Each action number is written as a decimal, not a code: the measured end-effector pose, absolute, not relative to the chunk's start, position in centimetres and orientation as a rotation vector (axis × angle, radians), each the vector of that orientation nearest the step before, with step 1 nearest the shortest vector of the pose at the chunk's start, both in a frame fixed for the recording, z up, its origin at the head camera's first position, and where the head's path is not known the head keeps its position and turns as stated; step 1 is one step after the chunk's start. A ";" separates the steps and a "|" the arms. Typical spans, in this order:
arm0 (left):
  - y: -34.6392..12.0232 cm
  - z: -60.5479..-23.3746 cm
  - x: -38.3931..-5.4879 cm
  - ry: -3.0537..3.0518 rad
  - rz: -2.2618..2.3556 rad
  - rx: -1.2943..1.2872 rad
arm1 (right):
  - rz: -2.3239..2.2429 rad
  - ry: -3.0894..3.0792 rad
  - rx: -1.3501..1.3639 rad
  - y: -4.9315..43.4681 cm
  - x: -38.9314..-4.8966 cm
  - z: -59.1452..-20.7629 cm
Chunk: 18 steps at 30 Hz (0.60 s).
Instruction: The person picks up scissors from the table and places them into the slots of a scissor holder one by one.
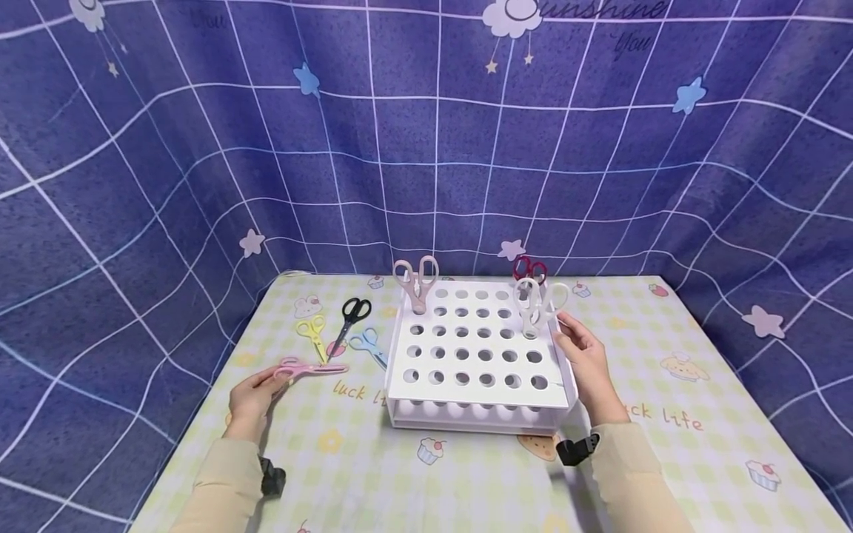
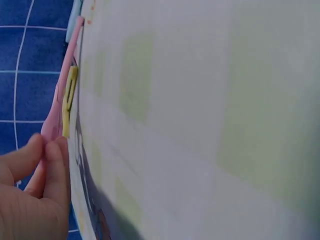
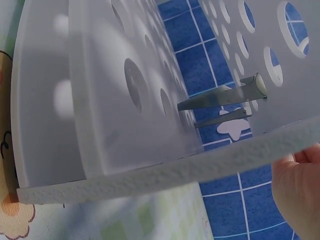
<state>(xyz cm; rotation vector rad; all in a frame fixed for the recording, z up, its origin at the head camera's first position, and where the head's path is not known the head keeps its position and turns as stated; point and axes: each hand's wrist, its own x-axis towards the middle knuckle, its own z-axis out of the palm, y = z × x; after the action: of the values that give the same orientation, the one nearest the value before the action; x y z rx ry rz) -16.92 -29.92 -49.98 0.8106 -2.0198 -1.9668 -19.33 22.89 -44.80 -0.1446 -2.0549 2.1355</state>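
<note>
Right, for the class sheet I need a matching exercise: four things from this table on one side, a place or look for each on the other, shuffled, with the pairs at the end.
Things
1. pink scissors
2. black scissors
3. dark red scissors
4. rack

Places and looks
A. at the far right corner of the white stand
B. white, with rows of round holes
C. held in the left hand
D. lying on the cloth, with yellow scissors to one side and light blue scissors to the other

Pairs: 1-C, 2-D, 3-A, 4-B
</note>
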 end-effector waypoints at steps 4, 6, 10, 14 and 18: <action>-29.7 -49.6 -17.2 -1.896 -2.009 0.780 | 2.141 -2.054 -0.145 22.8 -19.4 -44.8; -29.7 -49.3 -17.4 -1.879 -1.995 0.758 | 2.140 -2.061 -0.148 22.8 -19.4 -44.8; -29.6 -48.8 -17.6 -1.862 -1.979 0.705 | 2.132 -2.079 -0.154 22.9 -19.3 -44.8; -30.1 -49.1 -17.9 -1.806 -2.031 0.610 | 2.131 -2.083 -0.147 22.9 -19.3 -44.7; -30.1 -49.1 -18.1 -1.766 -2.037 0.545 | 2.138 -2.071 -0.138 22.9 -19.4 -44.7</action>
<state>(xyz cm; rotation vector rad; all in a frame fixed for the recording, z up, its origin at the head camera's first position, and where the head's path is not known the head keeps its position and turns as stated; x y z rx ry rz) -18.09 -30.14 -49.07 0.5450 -1.7659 -2.0371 -19.36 22.88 -44.66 -0.1378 -2.0714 2.1380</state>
